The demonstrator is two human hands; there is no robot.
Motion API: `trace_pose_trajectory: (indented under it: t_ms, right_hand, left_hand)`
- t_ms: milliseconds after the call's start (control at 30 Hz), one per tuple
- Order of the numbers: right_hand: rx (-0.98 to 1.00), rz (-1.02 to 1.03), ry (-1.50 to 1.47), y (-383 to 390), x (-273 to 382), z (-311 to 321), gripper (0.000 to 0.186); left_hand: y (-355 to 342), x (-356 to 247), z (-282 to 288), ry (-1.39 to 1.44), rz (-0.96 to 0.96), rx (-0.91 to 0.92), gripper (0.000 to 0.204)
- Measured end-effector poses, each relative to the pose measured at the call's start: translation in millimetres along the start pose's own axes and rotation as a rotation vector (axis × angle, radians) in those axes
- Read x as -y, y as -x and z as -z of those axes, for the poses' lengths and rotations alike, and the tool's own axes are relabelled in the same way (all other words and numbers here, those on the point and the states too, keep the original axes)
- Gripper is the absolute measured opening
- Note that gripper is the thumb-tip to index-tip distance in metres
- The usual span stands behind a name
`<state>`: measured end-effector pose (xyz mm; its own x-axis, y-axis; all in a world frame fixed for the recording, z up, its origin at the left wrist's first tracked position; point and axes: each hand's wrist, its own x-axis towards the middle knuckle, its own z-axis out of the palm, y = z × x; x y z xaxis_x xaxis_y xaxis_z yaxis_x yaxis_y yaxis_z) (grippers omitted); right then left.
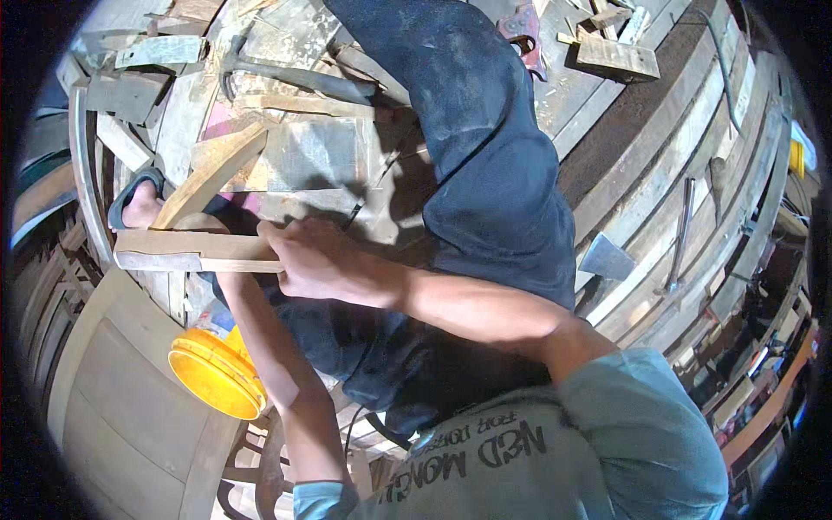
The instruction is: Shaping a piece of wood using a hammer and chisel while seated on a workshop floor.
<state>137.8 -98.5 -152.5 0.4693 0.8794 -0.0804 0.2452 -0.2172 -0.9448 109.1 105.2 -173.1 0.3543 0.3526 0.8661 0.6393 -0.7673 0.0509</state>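
Note:
A flat wooden board (pixel 198 247) lies crosswise in front of me at the left, its pale edge toward me. My right hand (pixel 308 258) is closed round its right end. My left hand (pixel 204 223) is mostly hidden behind the board, with only part of it showing above the top edge; its forearm passes beneath. A slanted wooden piece (pixel 215 172) rises from behind the board, its lower end close to my left hand. Whether the two pieces are joined, I cannot tell.
A claw hammer (pixel 299 80) lies among offcuts beyond my hands. A red saw handle (pixel 522 36) and a wood block (pixel 617 59) are at the far side. A yellow bucket (pixel 217 373) stands beside a wooden chair (pixel 130 381). A metal blade (pixel 607 257) rests on slats at right.

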Motion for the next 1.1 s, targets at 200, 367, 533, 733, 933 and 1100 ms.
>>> trace_pose_trajectory:
  t_ms: [200, 367, 533, 733, 933, 1100]
  right_hand:
    - [-0.071, 0.011, -0.124, -1.1, 9.5, 8.3, 0.04]
    - [-0.074, -0.002, -0.059, -2.3, -6.9, 0.1, 0.037]
    - [-0.081, -0.355, -0.395, 3.4, -40.7, 0.1, 0.034]
    - [-0.093, -0.334, -0.419, -1.2, -27.2, 31.3, 0.04]
    - [0.248, -0.271, -0.11, -5.1, 19.4, 49.6, 0.048]
    - [0.058, -0.531, -0.313, -9.6, -22.4, 41.3, 0.039]
  left_hand:
    - [6.6, -0.9, 5.7, -0.056, -0.002, -0.002, 0.024]
    - [25.6, 50.8, -17.5, -0.569, -0.031, -0.072, 0.025]
    - [45.3, 59.8, -20.4, -1.083, -0.296, 0.059, 0.031]
    - [33.2, 55.0, -4.5, -1.948, -0.84, -0.254, 0.046]
    - [20.5, 39.8, 9.1, -1.95, -1.138, -0.173, 0.044]
    - [23.8, 23.9, 3.8, -1.971, -1.123, -0.251, 0.04]
